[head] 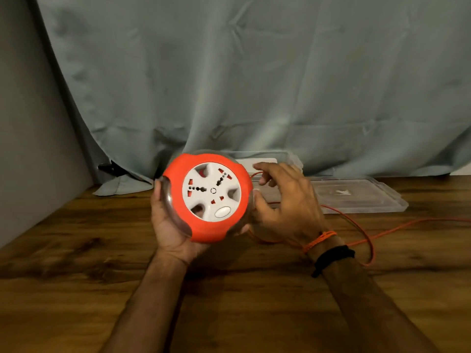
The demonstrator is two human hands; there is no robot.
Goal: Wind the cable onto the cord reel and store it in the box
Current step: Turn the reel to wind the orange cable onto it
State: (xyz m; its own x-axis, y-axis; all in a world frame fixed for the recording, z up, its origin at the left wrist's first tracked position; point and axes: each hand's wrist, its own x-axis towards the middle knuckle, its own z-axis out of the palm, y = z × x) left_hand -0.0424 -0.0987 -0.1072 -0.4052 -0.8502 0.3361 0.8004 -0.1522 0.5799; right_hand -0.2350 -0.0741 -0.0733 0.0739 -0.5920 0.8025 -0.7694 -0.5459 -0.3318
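A round orange cord reel (207, 197) with a white socket face is held up above the wooden table (102, 263). My left hand (168, 225) cups it from below and the left, fingers curled round its rim. My right hand (283, 200) is at the reel's right edge and pinches the thin orange cable (367, 235) between fingertips. The cable trails in loops over the table and runs off to the right. A clear plastic box (288, 159) stands behind the reel, mostly hidden by it and my right hand.
The box's clear lid (356, 194) lies flat on the table to the right of the box. A grey-green curtain (254, 85) hangs behind the table. A grey wall (30, 149) closes the left side.
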